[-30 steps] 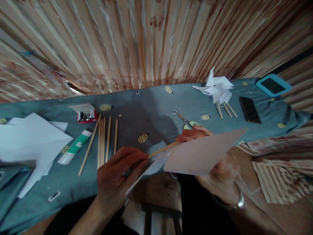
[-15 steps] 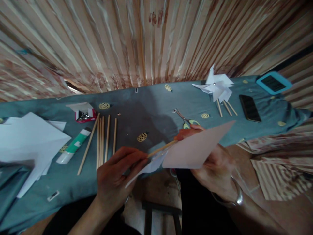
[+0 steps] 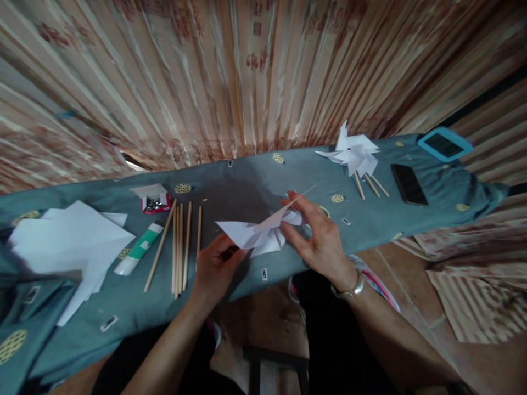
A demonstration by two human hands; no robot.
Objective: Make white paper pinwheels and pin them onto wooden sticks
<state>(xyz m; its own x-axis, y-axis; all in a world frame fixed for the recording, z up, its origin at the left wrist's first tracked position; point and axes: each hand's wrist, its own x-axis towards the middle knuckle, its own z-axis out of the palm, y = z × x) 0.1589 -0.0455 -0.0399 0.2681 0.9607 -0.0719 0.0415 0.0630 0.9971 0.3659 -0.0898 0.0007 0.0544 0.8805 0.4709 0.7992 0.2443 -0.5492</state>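
Note:
A white paper pinwheel is between my two hands above the near edge of the table. My left hand is closed at its lower left side, with thumb and fingers pinched together under the paper. The wooden stick seen with it earlier is hidden now. My right hand grips a curled blade at the right side between thumb and fingers. Partly covered by that hand, the scissors lie on the cloth with only a bit of the green handle showing.
Left of my hands are several wooden sticks, a glue stick, a red box of metal pins and white paper sheets. Finished-looking pinwheels, a phone and a blue-framed device lie at the right.
The pinwheel has turned from tilted on edge to lying flatter, and its stick has gone out of sight. My right hand has come out from behind the paper to its right side.

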